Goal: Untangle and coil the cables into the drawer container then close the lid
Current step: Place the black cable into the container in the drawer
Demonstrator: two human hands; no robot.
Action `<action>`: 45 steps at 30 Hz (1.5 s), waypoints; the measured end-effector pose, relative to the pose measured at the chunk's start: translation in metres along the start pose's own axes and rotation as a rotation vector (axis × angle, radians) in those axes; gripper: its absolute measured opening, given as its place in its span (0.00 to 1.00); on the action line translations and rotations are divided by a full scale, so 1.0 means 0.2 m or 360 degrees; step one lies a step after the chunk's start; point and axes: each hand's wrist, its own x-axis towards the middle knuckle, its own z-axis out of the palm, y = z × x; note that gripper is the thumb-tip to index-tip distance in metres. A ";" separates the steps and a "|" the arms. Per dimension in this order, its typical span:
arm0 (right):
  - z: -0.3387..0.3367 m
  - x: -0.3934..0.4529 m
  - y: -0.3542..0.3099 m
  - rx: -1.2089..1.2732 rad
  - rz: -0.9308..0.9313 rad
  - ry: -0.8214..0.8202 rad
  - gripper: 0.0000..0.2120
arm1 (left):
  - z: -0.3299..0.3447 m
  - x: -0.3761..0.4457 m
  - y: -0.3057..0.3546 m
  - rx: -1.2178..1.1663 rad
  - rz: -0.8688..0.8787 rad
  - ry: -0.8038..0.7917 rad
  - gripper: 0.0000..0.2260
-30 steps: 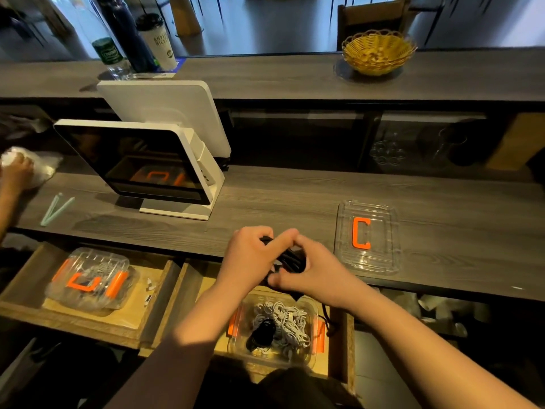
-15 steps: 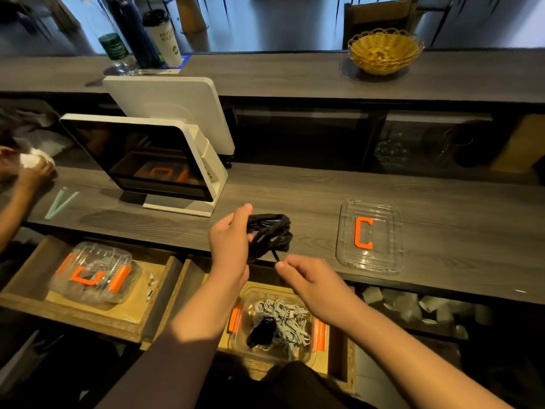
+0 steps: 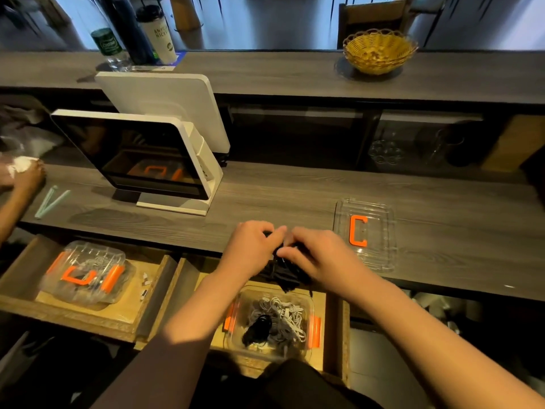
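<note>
Together, left hand [image 3: 254, 249] and right hand [image 3: 317, 255] around black cable bundle [image 3: 284, 270]

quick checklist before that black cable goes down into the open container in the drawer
1. Black cable gripped by both hands: ok, left hand and right hand both hold it.
2. Cable fully coiled, no loose end: cannot tell, the bundle is blurred and partly hidden by the fingers.
3. Open container lies below the hands, lid off: ok.
4. Room inside: cannot tell, white cables and a small black coil already lie in it.
5. Lid within reach for closing: ok, it lies on the counter beside the right hand.
</note>
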 end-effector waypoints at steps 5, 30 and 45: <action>0.02 0.02 0.14 0.0241 0.0169 0.0114 0.11 | 0.00 -0.06 0.04 -0.0486 -0.0263 -0.0397 0.21; -0.02 0.05 -0.04 -0.0221 -0.0051 -0.0144 0.10 | 0.07 -0.03 -0.10 -0.0049 -0.0020 0.0205 0.22; 0.23 -0.02 0.07 0.0181 0.0280 -0.0091 0.12 | 0.01 -0.14 0.04 -0.1573 -0.0804 0.0319 0.15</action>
